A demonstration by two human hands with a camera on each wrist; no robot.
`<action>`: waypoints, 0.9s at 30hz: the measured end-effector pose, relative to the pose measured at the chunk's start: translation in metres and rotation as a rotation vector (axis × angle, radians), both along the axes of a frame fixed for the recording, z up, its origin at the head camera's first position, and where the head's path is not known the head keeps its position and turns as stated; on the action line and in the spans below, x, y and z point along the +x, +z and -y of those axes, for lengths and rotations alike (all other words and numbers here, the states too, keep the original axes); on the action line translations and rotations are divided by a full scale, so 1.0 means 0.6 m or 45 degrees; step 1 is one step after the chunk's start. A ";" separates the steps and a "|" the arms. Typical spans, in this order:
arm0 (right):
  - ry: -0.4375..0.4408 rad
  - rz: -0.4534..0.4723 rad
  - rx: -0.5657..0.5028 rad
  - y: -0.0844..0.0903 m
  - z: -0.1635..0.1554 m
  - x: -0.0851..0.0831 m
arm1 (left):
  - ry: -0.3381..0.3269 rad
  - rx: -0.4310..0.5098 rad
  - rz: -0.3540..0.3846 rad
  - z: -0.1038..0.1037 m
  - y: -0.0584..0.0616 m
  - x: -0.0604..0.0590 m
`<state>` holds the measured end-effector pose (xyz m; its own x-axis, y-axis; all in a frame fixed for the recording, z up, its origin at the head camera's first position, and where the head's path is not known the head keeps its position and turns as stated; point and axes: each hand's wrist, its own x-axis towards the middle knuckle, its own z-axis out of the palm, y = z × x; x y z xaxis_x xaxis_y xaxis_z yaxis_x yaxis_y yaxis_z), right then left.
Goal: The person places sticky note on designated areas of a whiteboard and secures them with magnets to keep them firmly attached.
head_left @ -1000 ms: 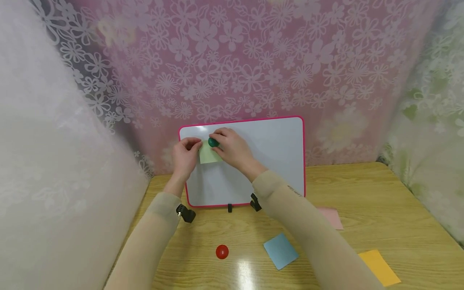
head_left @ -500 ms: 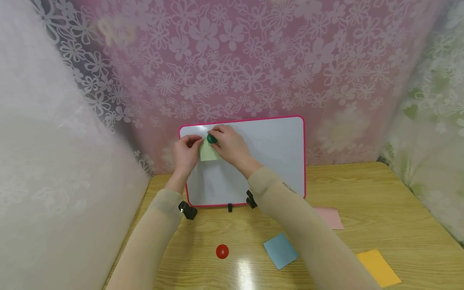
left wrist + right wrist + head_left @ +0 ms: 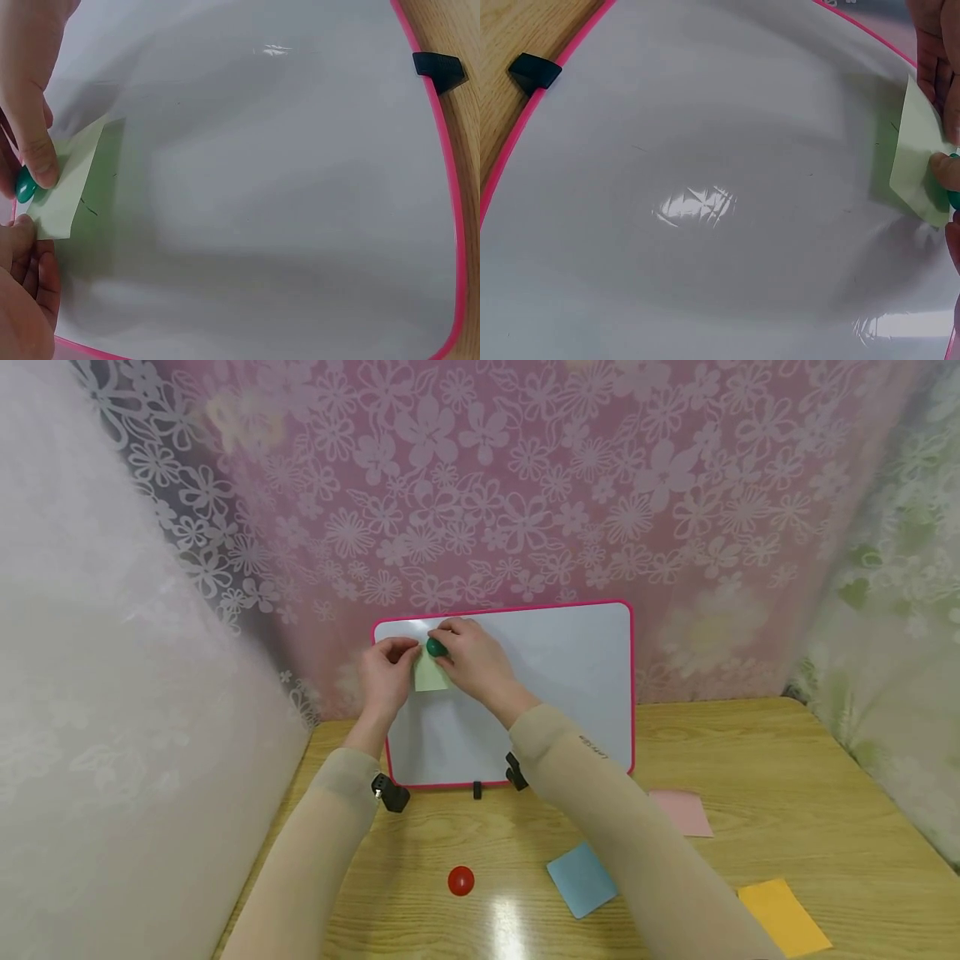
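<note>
The left hand (image 3: 386, 672) pinches the pale green note (image 3: 430, 677) flat against the whiteboard (image 3: 555, 685) — steadying it, I judge — while right-hand fingers (image 3: 459, 639) clamp the green magnet (image 3: 436, 647) onto its top edge.

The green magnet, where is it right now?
In the head view the green magnet sits at the upper left of the whiteboard, on the top edge of the pale green note, pinched by the right hand, with the left hand beside it.
</note>
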<state>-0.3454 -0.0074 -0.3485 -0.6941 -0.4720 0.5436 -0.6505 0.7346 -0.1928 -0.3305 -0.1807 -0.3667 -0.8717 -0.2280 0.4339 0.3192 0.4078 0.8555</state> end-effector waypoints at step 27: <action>-0.002 0.002 -0.006 -0.003 0.008 -0.001 | 0.021 -0.023 -0.002 -0.003 -0.003 0.000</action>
